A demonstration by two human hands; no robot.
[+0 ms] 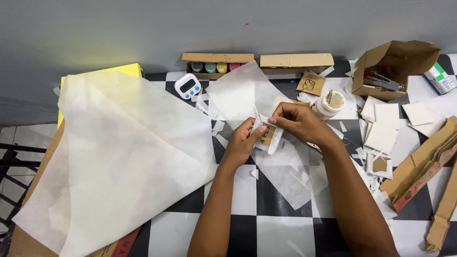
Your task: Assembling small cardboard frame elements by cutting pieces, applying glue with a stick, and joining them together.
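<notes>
Your left hand (243, 139) and right hand (296, 120) meet over the middle of the black-and-white chequered bench (281, 233), both pinching a small brown cardboard square half-wrapped in thin white tissue paper (267, 134); the fingers of each hand are closed on its edges. Left of your hands lies a large crumpled sheet of white tissue paper (119, 157), partly covering a yellow box (124, 70). Behind the hands: a small white digital timer (187, 86), an open cardboard tray of coloured paint pots (216, 66), a white glue jar with a stick in it (331, 103). To your right, finished white-wrapped squares (385, 126) and an open brown carton holding a stapler (385, 82)
</notes>
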